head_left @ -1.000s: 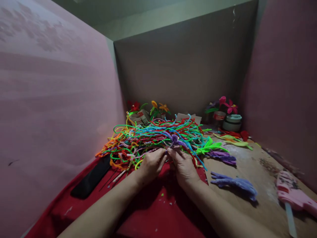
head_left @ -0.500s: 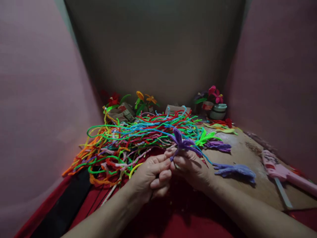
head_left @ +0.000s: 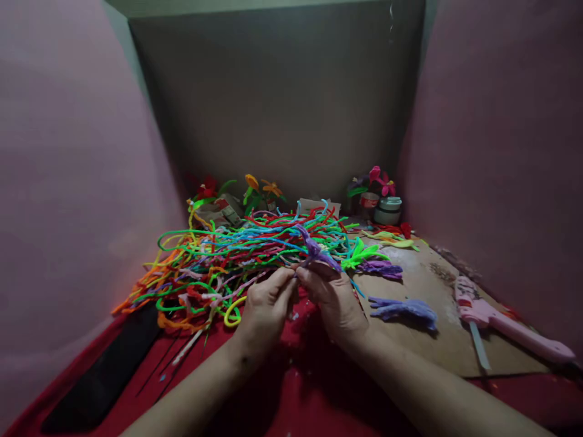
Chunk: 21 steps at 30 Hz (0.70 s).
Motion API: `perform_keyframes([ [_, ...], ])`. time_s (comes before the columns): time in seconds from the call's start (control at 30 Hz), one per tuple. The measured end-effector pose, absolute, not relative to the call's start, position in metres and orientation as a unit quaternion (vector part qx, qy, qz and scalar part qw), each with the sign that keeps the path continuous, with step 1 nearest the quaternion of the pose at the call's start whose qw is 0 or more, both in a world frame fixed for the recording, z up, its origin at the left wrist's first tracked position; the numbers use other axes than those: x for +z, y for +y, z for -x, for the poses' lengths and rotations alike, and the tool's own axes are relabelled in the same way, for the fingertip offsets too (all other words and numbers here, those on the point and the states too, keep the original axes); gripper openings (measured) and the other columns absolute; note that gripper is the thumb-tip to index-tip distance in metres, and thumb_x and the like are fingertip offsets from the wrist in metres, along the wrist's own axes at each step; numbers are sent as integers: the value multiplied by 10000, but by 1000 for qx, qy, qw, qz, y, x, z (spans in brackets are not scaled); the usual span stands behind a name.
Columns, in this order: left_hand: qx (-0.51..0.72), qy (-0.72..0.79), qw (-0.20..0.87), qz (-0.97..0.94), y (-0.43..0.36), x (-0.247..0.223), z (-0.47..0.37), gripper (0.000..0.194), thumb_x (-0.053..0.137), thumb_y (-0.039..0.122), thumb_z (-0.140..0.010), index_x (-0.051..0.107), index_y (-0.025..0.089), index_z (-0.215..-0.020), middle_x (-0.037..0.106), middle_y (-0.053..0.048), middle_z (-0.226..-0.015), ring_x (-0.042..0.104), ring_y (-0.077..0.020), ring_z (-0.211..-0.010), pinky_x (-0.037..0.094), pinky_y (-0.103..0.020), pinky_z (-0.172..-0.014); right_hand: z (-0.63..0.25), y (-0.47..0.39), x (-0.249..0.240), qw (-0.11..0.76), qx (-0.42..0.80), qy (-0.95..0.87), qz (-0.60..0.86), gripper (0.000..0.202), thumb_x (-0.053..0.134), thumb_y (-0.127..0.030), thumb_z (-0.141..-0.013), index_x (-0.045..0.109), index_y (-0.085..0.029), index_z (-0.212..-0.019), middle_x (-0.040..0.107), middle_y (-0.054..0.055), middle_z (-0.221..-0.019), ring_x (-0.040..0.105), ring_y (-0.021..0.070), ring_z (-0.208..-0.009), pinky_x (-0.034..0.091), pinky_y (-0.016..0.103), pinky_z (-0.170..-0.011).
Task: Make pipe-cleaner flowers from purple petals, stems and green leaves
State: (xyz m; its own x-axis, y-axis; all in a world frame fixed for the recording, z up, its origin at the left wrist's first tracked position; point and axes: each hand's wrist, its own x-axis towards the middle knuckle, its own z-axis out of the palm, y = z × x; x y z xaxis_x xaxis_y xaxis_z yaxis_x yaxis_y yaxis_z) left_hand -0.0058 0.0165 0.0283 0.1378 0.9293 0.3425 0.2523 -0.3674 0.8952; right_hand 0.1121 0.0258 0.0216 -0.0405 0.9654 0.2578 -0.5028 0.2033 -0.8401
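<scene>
A purple pipe-cleaner flower is held between my two hands, over the red cloth. My right hand grips it near its base, with the petals rising above the fingers. My left hand pinches at the lower end of the flower, fingertips touching those of the right. The exact bit between the left fingertips is small and partly hidden. Behind the hands lies a tangled heap of coloured pipe cleaners. A bright green pipe-cleaner piece and a purple bundle lie just beyond the right hand.
On the cardboard sheet at right are a lavender pipe-cleaner bundle and a pink glue gun with a glue stick. Finished flowers and a jar stand at the back. A black flat object lies left.
The flower has tilted, its petals now turned away and up to the left. My left hand has turned to pinch its lower end. The whole view has shifted slightly.
</scene>
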Motion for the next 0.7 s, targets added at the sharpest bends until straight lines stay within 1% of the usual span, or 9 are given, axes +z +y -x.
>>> perform_keyframes([
  [0.17,484,309,627,-527,23,36,-4,202,577,337,-787,513,167,-698,422,75,-435,265,-20,-298,227,-142,-318,-124,27,39,594,571,-505,257,184,665,-353,-698,697,-177,-742,541,-22,-622,486,106,-615,410,238,-605],
  [0.27,460,233,694,-503,26,38,-7,188,603,336,-767,515,176,-721,350,104,-386,157,-13,-265,209,-137,-281,-131,31,40,586,551,-541,244,216,654,-380,-711,710,-179,-765,585,5,-690,530,131,-695,425,247,-638],
  [0.3,452,226,695,-512,27,40,-7,194,594,337,-773,517,171,-707,345,102,-377,165,-17,-261,226,-142,-283,-133,32,39,588,544,-549,240,220,639,-387,-726,709,-180,-753,594,14,-705,537,139,-710,430,255,-643],
  [0.37,437,239,673,-546,26,47,-7,215,577,341,-786,535,154,-688,416,69,-393,293,-39,-285,316,-166,-335,-134,31,38,592,521,-566,238,249,592,-393,-769,701,-179,-703,599,31,-707,542,152,-701,440,276,-636],
  [0.43,437,279,615,-594,25,56,-4,206,604,323,-770,580,128,-708,555,8,-508,491,-81,-439,427,-200,-484,-135,28,38,609,474,-591,236,264,558,-372,-801,694,-182,-677,609,48,-745,548,166,-723,451,300,-657],
  [0.47,448,305,575,-613,23,61,-2,190,627,304,-754,606,117,-739,606,-16,-594,549,-99,-549,449,-209,-572,-136,27,39,622,436,-607,234,246,547,-347,-813,697,-191,-696,617,54,-795,552,176,-771,453,315,-697],
  [0.53,486,355,508,-616,22,69,5,190,647,293,-740,635,118,-814,641,-24,-711,566,-107,-653,445,-207,-645,-138,23,42,643,336,-649,229,179,540,-280,-822,702,-223,-770,618,51,-907,538,191,-887,432,346,-797],
  [0.6,538,361,490,-583,19,73,14,239,639,352,-738,635,133,-834,631,-14,-710,546,-97,-609,439,-206,-604,-140,21,44,644,231,-690,237,168,531,-220,-822,696,-244,-816,611,45,-949,513,198,-952,395,369,-855],
  [0.7,576,310,506,-562,13,75,24,384,597,507,-719,626,131,-791,598,-20,-648,520,-103,-536,429,-224,-538,-143,19,42,627,123,-720,270,155,531,-200,-817,682,-221,-790,609,55,-892,511,199,-898,395,370,-811],
])
